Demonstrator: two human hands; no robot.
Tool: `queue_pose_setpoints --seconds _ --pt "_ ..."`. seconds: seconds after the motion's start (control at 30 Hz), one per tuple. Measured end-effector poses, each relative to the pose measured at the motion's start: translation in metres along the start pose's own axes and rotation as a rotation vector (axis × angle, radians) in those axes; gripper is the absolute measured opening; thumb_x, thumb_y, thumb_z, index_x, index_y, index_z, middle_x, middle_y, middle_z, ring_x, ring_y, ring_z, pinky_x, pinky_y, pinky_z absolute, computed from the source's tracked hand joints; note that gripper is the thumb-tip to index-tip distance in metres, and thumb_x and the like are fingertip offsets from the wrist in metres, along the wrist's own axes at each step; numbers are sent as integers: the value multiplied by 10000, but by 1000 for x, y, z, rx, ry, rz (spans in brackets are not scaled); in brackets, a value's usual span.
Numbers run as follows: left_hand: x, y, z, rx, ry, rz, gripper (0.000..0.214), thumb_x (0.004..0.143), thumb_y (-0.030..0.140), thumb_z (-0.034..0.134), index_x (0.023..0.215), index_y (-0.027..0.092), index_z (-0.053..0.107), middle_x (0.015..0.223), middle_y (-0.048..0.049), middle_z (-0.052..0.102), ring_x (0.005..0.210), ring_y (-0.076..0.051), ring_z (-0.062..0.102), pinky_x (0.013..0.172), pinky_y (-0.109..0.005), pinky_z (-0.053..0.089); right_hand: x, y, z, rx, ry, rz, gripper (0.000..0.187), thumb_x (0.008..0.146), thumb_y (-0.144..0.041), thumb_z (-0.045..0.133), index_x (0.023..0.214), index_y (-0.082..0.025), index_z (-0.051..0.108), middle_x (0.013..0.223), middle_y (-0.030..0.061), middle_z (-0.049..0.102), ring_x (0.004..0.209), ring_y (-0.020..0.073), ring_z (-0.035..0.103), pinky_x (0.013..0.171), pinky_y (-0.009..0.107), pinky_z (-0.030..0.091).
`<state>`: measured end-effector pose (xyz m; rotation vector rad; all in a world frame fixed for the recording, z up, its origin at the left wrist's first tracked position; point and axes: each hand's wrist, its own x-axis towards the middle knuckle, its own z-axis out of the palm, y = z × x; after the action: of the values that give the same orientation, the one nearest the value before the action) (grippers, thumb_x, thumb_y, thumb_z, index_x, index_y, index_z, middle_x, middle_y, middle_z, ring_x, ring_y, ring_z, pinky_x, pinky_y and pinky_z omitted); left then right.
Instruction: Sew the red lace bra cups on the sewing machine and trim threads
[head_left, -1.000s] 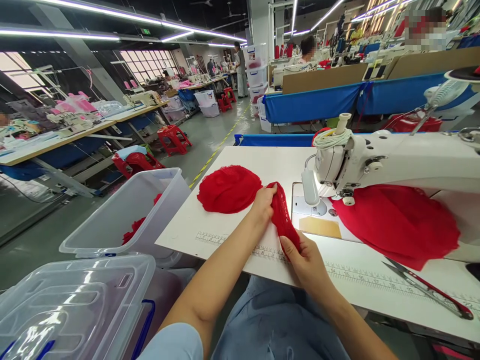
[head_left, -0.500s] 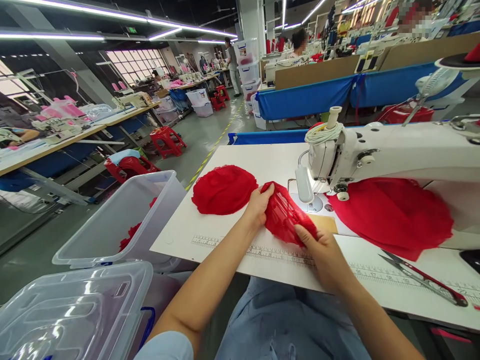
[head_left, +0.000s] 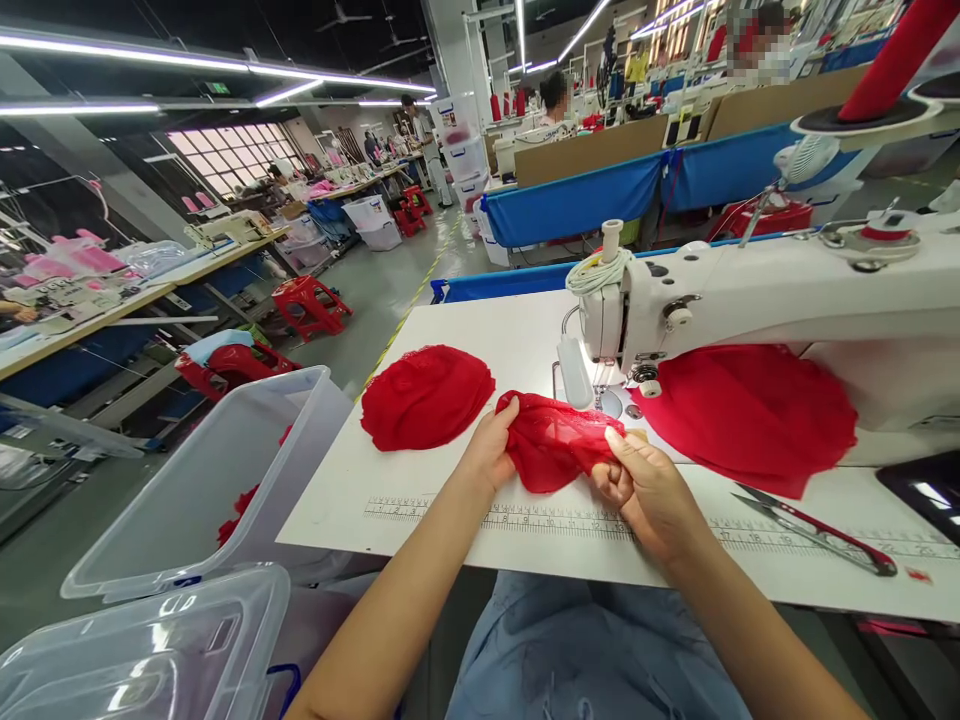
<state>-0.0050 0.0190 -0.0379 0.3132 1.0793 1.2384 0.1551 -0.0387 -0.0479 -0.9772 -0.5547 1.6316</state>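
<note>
Between my hands a piece of sheer red lace fabric (head_left: 559, 440) is stretched out sideways just above the sewing table (head_left: 442, 520). My left hand (head_left: 491, 445) pinches its left end, and my right hand (head_left: 649, 485) grips its right end with thumb and fingers. Right behind the fabric stands the white sewing machine (head_left: 720, 300), its needle area partly hidden by its parts. A pile of red fabric (head_left: 427, 395) lies to the left of my left hand. Another red pile (head_left: 742, 410) rests under the machine arm.
Thread snips with red handles (head_left: 821, 530) lie on the table at right, near a dark flat device (head_left: 926, 490). An open plastic bin (head_left: 187, 480) with red pieces stands left of the table, beside a lidded bin (head_left: 142, 640). Red stools (head_left: 311, 305) stand beyond.
The red fabric has turned from a downward slant to nearly level, its right end raised by my right hand. My view has shifted a little to the right.
</note>
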Motion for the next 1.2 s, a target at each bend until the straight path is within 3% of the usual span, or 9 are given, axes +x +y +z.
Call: queue_pose_setpoints --seconds 0.17,0.4,0.53,0.7,0.9,0.97,1.0,1.1,1.2 --pt "1 -2 1 -27 18 -40 269 953 183 506 732 114 643 688 -57 690 632 -136 661 709 -255 548 0 -2 3 47 16 -7 488 493 -493 901 709 -179 595 672 -14 657 614 111 650 510 166 471" --pt "4 -5 -4 -36 20 -37 243 932 205 552 718 127 637 662 -41 673 617 -132 653 699 -250 551 0 -4 5 -28 1 1 400 506 -415 897 730 -143 707 664 30 695 624 132 672 533 172 517" --pt "6 -5 -6 -38 23 -8 215 914 186 580 711 137 630 656 -29 664 607 -121 644 696 -239 546 0 -2 4 -51 1 -26 365 479 -376 899 686 -141 713 639 35 688 566 145 665 502 199 535" --pt "5 -4 -6 3 -8 25 201 901 194 600 712 132 631 672 -40 668 608 -127 638 694 -258 542 0 0 3 -2 -59 -3 344 547 -395 878 722 -146 719 744 47 722 675 162 712 577 191 568" --pt "3 1 -8 110 -62 80 143 798 225 721 752 126 629 769 -60 668 718 -157 641 725 -273 519 2 1 3 -71 13 -18 394 508 -399 882 704 -139 660 655 22 656 646 176 707 503 187 529" --pt "0 1 -10 293 -5 222 219 749 259 766 882 148 632 944 -85 664 881 -195 641 803 -304 509 1 -1 4 -52 38 -21 401 519 -418 867 618 -169 568 590 -10 592 643 193 711 475 190 507" --pt "-2 1 -12 443 54 362 304 727 267 782 968 167 625 1059 -97 637 988 -219 617 860 -330 493 1 -1 4 -44 54 -12 417 525 -422 860 594 -183 525 555 -24 559 626 193 707 463 190 495" --pt "-14 -6 -15 991 166 956 309 762 232 723 1050 213 614 1189 -99 551 1128 -246 531 956 -400 428 0 -2 3 -28 88 21 440 535 -423 845 583 -205 465 483 -55 494 519 149 643 424 186 448" --pt "-29 -17 -17 1412 -72 1399 53 868 210 586 902 205 627 948 -63 599 910 -212 565 841 -379 437 1 0 1 -47 50 -25 444 607 -449 802 575 -218 424 457 -68 461 406 83 494 366 183 349"
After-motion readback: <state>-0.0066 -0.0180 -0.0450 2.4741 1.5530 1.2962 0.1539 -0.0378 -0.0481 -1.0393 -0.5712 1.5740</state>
